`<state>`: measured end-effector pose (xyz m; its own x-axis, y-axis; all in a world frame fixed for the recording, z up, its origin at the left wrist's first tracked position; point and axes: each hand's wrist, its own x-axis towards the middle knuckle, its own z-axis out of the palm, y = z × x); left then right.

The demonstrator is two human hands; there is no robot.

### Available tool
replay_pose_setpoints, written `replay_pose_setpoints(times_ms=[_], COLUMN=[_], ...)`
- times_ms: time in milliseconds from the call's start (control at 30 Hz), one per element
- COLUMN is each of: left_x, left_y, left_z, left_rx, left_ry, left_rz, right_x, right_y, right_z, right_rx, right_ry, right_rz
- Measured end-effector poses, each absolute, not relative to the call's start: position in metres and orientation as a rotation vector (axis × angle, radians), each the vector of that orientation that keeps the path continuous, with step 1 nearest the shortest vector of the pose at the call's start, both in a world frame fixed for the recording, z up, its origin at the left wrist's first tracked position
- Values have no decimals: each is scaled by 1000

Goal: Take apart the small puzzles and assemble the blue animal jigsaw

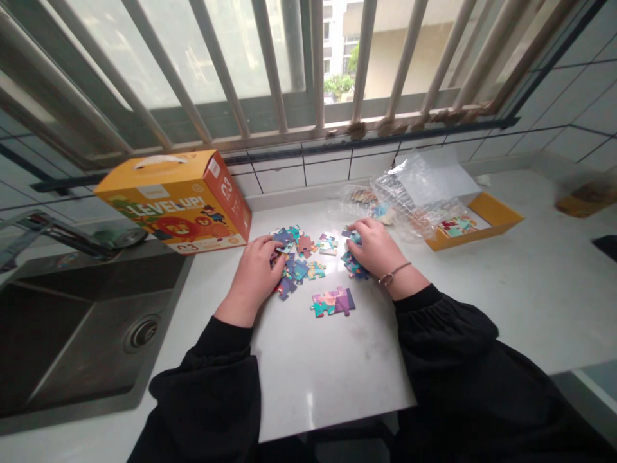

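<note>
Loose puzzle pieces (305,245) lie in a pile on the counter. At the pile's left edge my left hand (256,273) has its fingers curled, with dark puzzle pieces between thumb and fingers. My right hand (375,245) rests over a smaller cluster of blue-green pieces (354,265), its thumb and forefinger apart; the other fingertips are partly hidden. One pale piece (328,244) lies between the two hands. Nearer to me, a joined strip of pink, teal and purple pieces (332,301) lies flat, touched by neither hand.
An orange "LEVEL UP!" box (193,206) stands at the back left, beside a steel sink (96,328) with a faucet (45,235). Clear plastic wrapping (402,193) leans against an open yellow box tray (496,222) at the back right. A barred window is behind.
</note>
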<state>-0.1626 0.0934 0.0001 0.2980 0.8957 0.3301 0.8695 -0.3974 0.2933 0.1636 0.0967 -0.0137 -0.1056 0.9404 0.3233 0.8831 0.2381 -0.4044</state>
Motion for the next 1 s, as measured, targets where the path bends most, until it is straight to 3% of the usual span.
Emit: replay_pose_setpoints(times_ms=[167,400,533,833,1000], left_x=[-152,-119,-110,-131,-135], left_y=[88,72,68,83,86], left_z=[-7,-7,-11,-14,-10], left_rx=[2385,2609,2610,2297,2135], left_ry=[1933,1239,1119,1978,2187], left_rz=[291,159,204,181,162], right_x=[129,89,88,98,99], right_y=[89,80,82,90,92], right_z=[-15,-14,-14,-26,-28], right_rx=[-1482,-1332,-1353,-1722,-1851], right_ry=[-2233,-2396,-2432,-2350,-2227], right_rz=[250,402,444,278,258])
